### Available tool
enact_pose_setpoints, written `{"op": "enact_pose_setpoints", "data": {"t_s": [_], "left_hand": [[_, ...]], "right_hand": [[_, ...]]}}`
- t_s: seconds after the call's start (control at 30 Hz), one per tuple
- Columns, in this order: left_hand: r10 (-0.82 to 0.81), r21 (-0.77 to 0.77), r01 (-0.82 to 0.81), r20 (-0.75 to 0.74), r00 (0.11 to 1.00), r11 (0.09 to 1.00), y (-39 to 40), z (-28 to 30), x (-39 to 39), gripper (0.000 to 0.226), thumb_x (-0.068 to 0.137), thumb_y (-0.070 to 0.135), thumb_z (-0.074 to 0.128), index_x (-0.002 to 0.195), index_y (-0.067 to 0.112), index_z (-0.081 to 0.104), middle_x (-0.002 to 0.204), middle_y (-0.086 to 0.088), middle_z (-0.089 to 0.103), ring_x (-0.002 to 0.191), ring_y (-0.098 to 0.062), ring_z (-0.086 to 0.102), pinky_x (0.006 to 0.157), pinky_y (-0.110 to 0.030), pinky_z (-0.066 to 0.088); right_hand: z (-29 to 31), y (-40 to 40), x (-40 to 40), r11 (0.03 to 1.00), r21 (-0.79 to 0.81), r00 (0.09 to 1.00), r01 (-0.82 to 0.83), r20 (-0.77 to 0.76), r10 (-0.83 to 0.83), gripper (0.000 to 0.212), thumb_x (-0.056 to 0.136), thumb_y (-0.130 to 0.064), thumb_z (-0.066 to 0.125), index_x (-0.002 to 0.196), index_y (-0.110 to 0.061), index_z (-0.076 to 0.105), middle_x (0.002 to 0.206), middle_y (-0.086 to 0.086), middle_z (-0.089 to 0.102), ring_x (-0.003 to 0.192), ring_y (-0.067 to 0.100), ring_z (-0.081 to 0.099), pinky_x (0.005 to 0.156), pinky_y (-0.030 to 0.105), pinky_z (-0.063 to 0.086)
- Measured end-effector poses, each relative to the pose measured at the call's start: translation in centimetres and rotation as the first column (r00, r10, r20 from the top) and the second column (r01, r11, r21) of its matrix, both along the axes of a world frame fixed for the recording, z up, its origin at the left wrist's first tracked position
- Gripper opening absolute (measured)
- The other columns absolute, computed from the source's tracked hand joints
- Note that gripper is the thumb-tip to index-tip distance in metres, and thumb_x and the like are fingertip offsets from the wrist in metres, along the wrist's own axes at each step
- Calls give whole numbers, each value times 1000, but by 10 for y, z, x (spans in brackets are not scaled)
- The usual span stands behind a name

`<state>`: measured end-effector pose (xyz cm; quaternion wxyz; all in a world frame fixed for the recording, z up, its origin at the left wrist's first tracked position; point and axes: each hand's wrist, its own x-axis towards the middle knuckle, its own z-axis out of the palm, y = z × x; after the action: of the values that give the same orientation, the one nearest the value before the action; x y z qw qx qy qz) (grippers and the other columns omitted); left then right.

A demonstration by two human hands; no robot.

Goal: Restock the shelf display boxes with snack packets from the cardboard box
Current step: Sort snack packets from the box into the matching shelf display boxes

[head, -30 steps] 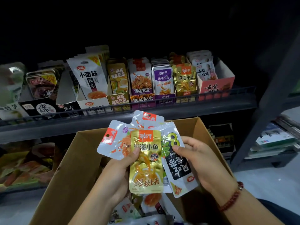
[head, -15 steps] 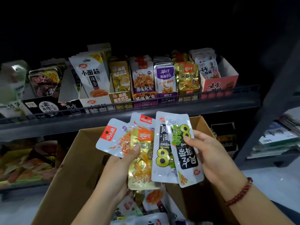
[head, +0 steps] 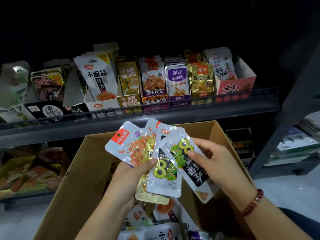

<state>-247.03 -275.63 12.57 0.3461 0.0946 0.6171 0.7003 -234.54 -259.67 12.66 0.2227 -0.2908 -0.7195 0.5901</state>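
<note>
Sorting the fan of snack packets above the cardboard box (head: 83,170).

My right hand (head: 213,161) had slid a green-8 packet (head: 186,161) off the gold one; my left hand (head: 136,172) pinched the rest. None had reached the display boxes (head: 235,87).

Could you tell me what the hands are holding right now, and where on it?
Left hand grips a fan of snack packets at their lower ends; right hand pinches the foremost packet mid-body.
</note>
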Motion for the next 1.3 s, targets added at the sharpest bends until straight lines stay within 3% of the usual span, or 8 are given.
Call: {"op": "enact_pose_setpoints", "data": {"t_s": [0.07, 0.2, 0.4, 0.53, 0.77, 1.0, 1.17, 1.3], "left_hand": [[15, 6, -15, 11, 1000, 1000, -2, 0, -5, 61, 66, 11, 83, 123, 12, 61, 113, -10, 72, 103, -36, 68, 98, -56, 47], [2, 10, -3, 24, 1000, 1000, -4, 1, -11, 61, 67, 13, 84, 124, 12, 62, 115, -10, 71, 107, -36, 66, 102, -57, 43], [-75, -31, 76, 22, 997, 997, -3, -1, -11, 54, 65, 13, 82, 117, 10, 66, 111, -10, 72, 105, -35, 67, 103, -56, 43], [-160, -23, 161, 42, 986, 987, -3, -2, -9, 47, 66, 7, 70, 112, 6, 64, 103, -15, 74, 88, -33, 72, 82, -44, 56], [-237, -52, 237, -2, 971, 970, -5, 2, -7, 87, 48, 24, 96, 125, 8, 59, 117, -11, 70, 109, -35, 65, 104, -55, 42], [-350, -53, 352, 37, 936, 935, -8, -4, -12, 59, 61, -2, 74, 117, 2, 59, 108, -18, 72, 95, -36, 70, 76, -41, 59], [-221, -28, 221, -9, 975, 975, -2, -2, -4, 76, 55, 4, 83, 126, 9, 58, 118, -11, 70, 107, -34, 66, 101, -55, 45], [-135, 60, 132, 52, 989, 990, -1, 0, -4, 64, 66, -6, 79, 125, 5, 58, 112, -18, 70, 99, -39, 69, 89, -52, 53]], "right_hand": [[1, 6, 2, 967, 249, 992, -46, 123, 16, 37, 89, -20, 65, 120, -41, 62, 105, -22, 65, 99, -3, 60, 77, 13, 45], [11, 20, 7, 798, 552, 937, -243, 346, 46, 46, 91, -30, 61, 133, -45, 48, 85, -20, 51, 80, -2, 50, 69, 21, 44], [31, 24, 7, 704, 496, 827, -509, 509, 239, 22, 87, -36, 64, 99, -53, 56, 90, -21, 63, 85, -3, 59, 75, 28, 52], [33, 18, -4, 669, 519, 820, -532, 514, 253, 15, 83, -43, 68, 97, -47, 68, 98, -23, 67, 94, -3, 59, 83, 29, 52], [40, 12, -11, 590, 554, 774, -588, 596, 212, 20, 82, -51, 65, 102, -46, 69, 106, -17, 66, 101, 5, 55, 84, 33, 50], [32, 14, -19, 530, 681, 858, -504, 462, 223, 29, 75, -56, 69, 101, -44, 67, 93, -22, 59, 96, 3, 41, 90, 25, 25], [19, 16, -18, 550, 784, 957, -290, 227, 180, 48, 67, -66, 62, 111, -45, 64, 118, -22, 56, 122, 2, 30, 109, 24, 0], [21, 9, -14, 756, 652, 990, -57, 136, -43, 76, 72, -52, 73, 139, -42, 38, 143, -13, 29, 131, 2, 12, 112, 34, 12]]}}
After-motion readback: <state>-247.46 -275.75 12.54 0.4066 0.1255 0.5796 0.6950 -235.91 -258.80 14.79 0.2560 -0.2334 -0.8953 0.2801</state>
